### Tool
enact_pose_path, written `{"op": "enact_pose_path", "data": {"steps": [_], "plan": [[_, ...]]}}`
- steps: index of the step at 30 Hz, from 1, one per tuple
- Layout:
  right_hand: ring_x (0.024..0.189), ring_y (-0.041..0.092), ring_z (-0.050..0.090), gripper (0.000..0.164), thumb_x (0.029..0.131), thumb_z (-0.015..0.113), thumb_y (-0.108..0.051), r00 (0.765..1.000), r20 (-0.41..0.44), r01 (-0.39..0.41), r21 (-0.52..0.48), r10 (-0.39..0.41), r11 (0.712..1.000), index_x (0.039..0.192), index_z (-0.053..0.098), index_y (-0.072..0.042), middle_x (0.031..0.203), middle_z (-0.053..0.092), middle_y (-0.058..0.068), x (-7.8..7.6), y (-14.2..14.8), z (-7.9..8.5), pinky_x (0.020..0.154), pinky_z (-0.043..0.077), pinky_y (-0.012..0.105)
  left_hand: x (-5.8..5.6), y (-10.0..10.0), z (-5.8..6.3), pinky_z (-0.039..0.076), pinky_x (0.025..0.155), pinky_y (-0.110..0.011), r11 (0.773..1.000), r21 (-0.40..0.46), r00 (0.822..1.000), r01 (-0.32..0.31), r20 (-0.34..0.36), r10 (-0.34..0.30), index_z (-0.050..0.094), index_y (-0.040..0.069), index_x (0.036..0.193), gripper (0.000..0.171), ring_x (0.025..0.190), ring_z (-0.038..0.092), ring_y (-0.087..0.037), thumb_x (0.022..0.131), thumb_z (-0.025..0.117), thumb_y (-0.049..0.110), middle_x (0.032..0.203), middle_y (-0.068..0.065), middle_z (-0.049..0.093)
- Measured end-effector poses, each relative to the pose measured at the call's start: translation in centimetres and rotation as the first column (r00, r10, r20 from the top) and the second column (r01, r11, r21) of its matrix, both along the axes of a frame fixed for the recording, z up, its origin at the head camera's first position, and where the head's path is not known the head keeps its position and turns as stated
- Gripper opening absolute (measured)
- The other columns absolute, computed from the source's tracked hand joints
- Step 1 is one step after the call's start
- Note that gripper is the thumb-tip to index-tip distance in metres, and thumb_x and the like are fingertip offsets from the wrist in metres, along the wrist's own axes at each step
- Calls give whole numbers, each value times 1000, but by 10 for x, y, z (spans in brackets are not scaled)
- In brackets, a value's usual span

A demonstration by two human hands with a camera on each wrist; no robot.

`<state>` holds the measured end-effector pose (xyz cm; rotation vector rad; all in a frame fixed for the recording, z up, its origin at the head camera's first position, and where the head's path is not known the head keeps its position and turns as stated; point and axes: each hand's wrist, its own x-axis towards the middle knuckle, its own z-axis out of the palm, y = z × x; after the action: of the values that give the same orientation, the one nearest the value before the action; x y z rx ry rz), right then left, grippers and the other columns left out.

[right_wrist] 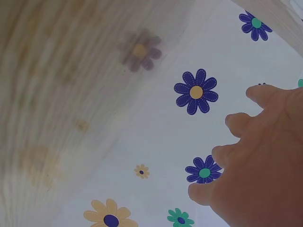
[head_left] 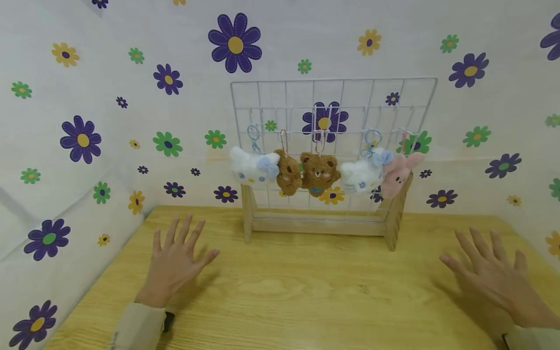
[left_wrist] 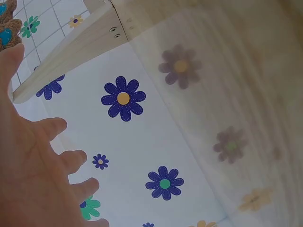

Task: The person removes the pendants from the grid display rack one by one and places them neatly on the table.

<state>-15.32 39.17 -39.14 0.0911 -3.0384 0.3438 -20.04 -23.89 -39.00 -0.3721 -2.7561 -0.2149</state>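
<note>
My left hand is over the left part of the wooden table, fingers spread and holding nothing. On the right side, my right hand is spread in the same way, also holding nothing. Between and beyond them stands a white wire grid rack on a wooden base. Plush keychains hang in a row from its hooks: a white cat with a blue bow at the left, a side-turned brown bear, a front-facing brown bear, a second white cat, and a pink rabbit at the right end.
The light wooden table runs back to a white cloth printed with purple, green and yellow flowers. A wooden foot of the rack stands at its right end, another at its left.
</note>
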Motion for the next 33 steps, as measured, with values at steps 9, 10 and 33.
{"op": "enact_pose_path", "data": {"steps": [9,10,33], "plan": [[134,69,20,77,107,43,-47,999,-32,-3,-87,1,996,153,24,12,151,18,46,-11,-2,12,96,16,88,-3,4,8,44,96,-71,998,54,999,37,-23,-36,43,2,152,71,124,52,-50,97,66,42,140,-27,54],[128,69,30,74,107,45,-44,999,-39,-6,-124,1,992,150,30,15,147,25,48,-11,-2,15,95,25,85,-1,6,10,51,89,-67,997,72,999,41,-21,-40,46,0,149,67,115,59,-49,97,67,36,134,-27,59],[86,1,70,15,105,57,-22,997,-80,-60,-870,-20,490,104,71,-27,97,72,-18,-31,-28,84,72,56,12,-41,56,14,56,89,-58,850,506,973,147,79,-216,48,-6,144,50,107,66,-41,101,62,16,130,-28,62]]}}
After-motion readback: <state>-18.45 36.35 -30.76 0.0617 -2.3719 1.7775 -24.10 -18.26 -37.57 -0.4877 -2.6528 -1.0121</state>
